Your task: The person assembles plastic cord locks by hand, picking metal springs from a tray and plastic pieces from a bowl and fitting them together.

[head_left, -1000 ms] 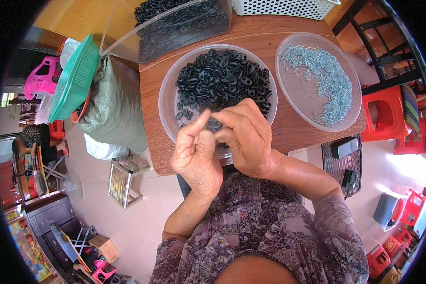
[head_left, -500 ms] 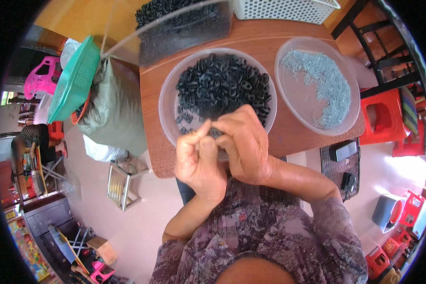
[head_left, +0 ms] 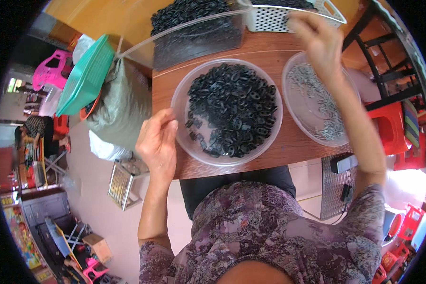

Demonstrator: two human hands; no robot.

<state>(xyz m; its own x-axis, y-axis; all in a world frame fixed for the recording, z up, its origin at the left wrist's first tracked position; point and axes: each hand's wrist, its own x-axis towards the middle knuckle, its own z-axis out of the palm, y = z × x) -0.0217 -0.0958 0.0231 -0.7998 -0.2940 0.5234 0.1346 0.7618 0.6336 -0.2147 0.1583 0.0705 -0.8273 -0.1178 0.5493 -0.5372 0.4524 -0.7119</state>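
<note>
In the head view, the left hand (head_left: 157, 139) and the right hand (head_left: 316, 41) have moved apart. The right, blurred, has gone to the white basket (head_left: 266, 21) at the far edge of the table (head_left: 265, 47), fingers loosely bent; I cannot tell whether it holds anything. The left, half curled, is by the table's left edge; its hold is also unclear. Black pieces (head_left: 236, 102) lie in the round tub (head_left: 279, 118), near the front edge.

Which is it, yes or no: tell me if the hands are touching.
No, the left hand is by the round tub while the right hand is near the white basket.
</note>
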